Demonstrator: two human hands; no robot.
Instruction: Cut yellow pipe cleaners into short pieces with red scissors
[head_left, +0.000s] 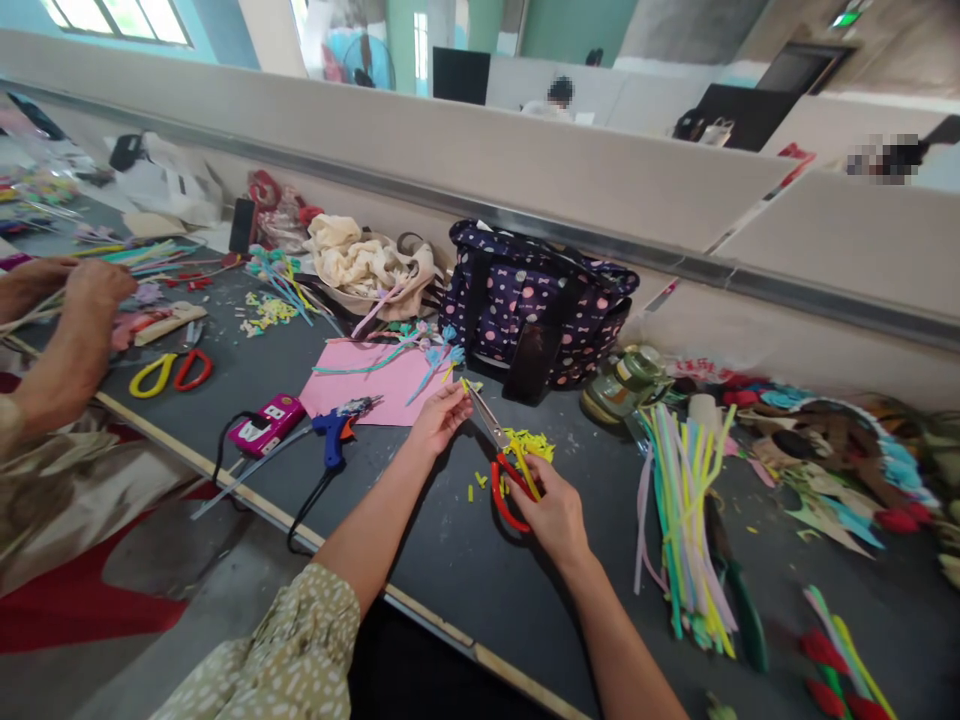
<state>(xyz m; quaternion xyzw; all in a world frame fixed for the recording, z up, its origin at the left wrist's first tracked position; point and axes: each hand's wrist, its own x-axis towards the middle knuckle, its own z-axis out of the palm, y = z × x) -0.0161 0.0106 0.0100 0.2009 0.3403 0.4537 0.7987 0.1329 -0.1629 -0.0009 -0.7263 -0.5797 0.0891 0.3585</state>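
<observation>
My right hand [553,505] is closed around the handles of a pair of scissors [501,437], one red and one yellow. Their blades point up and left, reaching the fingertips of my left hand [441,415]. That hand pinches a small yellow piece [469,386], too small to make out fully, right at the blade tips. Beneath and behind the scissors lies a heap of short yellow cut pieces [534,443], with a few loose bits nearer the table edge. A pink sheet [367,378] bearing pastel fuzzy stems and blue flower-like pieces is just left of my left hand.
A blue glue gun [334,435] with its cord and a magenta box [267,424] lie to the left. A patterned bag [525,300] stands behind, a phone [532,362] against it. Fuzzy stems [690,530] and a green jar [626,385] are right. A co-worker's hands [97,290] work at far left.
</observation>
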